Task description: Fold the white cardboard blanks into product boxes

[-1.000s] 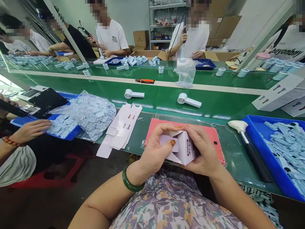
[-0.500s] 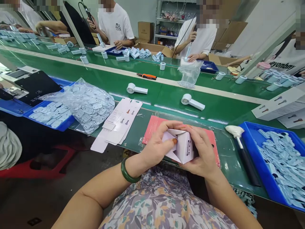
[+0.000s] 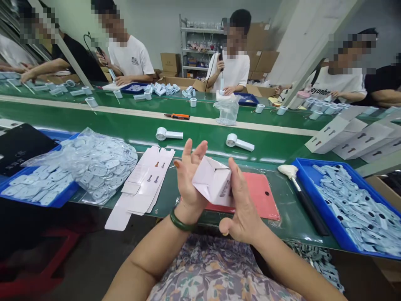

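A small white carton (image 3: pixel 210 180) is pressed between my two palms, its folded end facing up towards me. My left hand (image 3: pixel 191 184) bears on the carton's left side, palm up, with the fingers stretched out and apart. On the other side, my right hand (image 3: pixel 242 207) presses the carton with its fingers, the thumb standing away. Below the carton lies a red mat (image 3: pixel 261 196), partly hidden by my hands. Flat unfolded cartons (image 3: pixel 147 184) with small fan pictures are stacked to the left.
A blue tray (image 3: pixel 344 228) of pale blue parts stands right, beside a black-handled mallet (image 3: pixel 307 205). Left are a plastic bag (image 3: pixel 103 159) of plates and another blue tray (image 3: pixel 67 196). Two handheld fans (image 3: pixel 239 142) lie on the green belt (image 3: pixel 200 140). Co-workers (image 3: pixel 230 67) sit across.
The carton's end flaps, open before, are now folded in. My fingers have spread from their wrap around it, and the view has tilted up and to the right.
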The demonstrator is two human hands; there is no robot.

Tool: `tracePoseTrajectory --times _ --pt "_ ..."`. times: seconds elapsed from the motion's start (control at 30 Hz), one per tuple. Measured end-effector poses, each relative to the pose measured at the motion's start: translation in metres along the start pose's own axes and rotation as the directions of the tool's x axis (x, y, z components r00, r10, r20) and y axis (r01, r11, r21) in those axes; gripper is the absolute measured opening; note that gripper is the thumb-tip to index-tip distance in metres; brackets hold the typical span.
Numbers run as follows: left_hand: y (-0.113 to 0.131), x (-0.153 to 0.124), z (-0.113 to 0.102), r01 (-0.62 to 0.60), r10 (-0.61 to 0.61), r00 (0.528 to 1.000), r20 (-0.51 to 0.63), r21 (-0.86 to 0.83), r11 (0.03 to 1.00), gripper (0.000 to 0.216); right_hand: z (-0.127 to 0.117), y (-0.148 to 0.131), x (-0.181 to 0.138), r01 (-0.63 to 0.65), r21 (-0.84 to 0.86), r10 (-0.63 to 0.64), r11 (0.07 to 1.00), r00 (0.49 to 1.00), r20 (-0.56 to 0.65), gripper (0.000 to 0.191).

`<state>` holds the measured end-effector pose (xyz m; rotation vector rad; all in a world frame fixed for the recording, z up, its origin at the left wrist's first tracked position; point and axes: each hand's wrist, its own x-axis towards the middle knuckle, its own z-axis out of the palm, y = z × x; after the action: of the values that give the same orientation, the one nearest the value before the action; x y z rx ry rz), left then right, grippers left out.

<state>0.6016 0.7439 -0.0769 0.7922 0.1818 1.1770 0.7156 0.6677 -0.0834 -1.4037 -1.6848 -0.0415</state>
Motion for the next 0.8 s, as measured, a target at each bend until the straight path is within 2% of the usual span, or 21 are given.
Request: tracePoseTrajectory --times 0.1,0.2,0.27,0.33,0.37,0.4,0.43,0.5,0.53,0.57,0.6,0.67,0.73,0.8 --pt "-0.017 -0.008 -0.002 0.020 -0.032 0.983 0.179 0.068 0.997 0.100 -0.011 0.012 0.009 -0.037 -0.053 0.033 0.998 0.996 -0.078 0.086" --pt "-0.027 -0.006 -0.015 -0.027 -0.030 0.963 0.267 0.207 0.978 0.104 -0.020 0.020 0.011 -0.043 -0.096 0.035 0.994 0.996 -0.087 0.081" --pt "-0.024 0.010 -0.024 -0.100 0.033 0.969 0.247 0.264 0.959 0.091 -0.017 0.020 0.002 -0.072 -0.081 0.053 0.994 0.975 -0.217 0.075" --pt "-0.018 0.032 -0.028 -0.166 0.123 0.978 0.170 0.267 0.949 0.081 -0.006 0.016 -0.013 -0.129 0.025 0.127 0.991 0.900 -0.416 0.058" --pt "-0.016 0.042 -0.028 -0.174 0.150 0.982 0.115 0.249 0.953 0.076 0.002 0.013 -0.021 -0.165 0.131 0.207 0.978 0.868 -0.452 0.050" --pt "-0.016 0.051 -0.025 -0.167 0.158 0.986 0.059 0.212 0.963 0.072 0.011 0.011 -0.026 -0.209 0.273 0.311 0.939 0.854 -0.416 0.045" --pt "-0.019 0.056 -0.021 -0.144 0.144 0.990 0.012 0.160 0.977 0.068 0.019 0.009 -0.029 -0.267 0.434 0.421 0.860 0.852 -0.311 0.044" --pt "-0.031 0.062 -0.009 -0.045 0.048 0.997 -0.053 0.049 0.998 0.066 0.033 0.007 -0.026 -0.362 0.698 0.555 0.618 0.829 -0.062 0.058" --pt "-0.040 0.061 -0.003 0.013 -0.013 0.997 -0.070 0.010 1.000 0.067 0.036 0.008 -0.019 -0.359 0.779 0.586 0.514 0.810 -0.013 0.068" --pt "-0.049 0.061 0.003 0.064 -0.065 0.995 -0.072 -0.009 0.998 0.067 0.037 0.011 -0.011 -0.317 0.835 0.615 0.450 0.788 -0.032 0.072" --pt "-0.058 0.060 0.008 0.103 -0.103 0.993 -0.057 -0.010 0.995 0.066 0.036 0.015 -0.002 -0.257 0.867 0.648 0.427 0.756 -0.095 0.072" --pt "-0.074 0.061 0.015 0.146 -0.146 0.989 0.003 0.024 0.989 0.062 0.027 0.028 0.014 -0.155 0.880 0.697 0.450 0.677 -0.237 0.065" --pt "-0.085 0.065 0.017 0.180 -0.185 0.981 0.056 0.075 0.981 0.060 0.009 0.049 0.026 -0.124 0.858 0.700 0.498 0.642 -0.314 0.063" --pt "-0.091 0.068 0.012 0.281 -0.293 0.954 0.057 0.158 0.947 0.056 -0.021 0.081 0.035 -0.234 0.755 0.683 0.612 0.638 -0.356 0.062"
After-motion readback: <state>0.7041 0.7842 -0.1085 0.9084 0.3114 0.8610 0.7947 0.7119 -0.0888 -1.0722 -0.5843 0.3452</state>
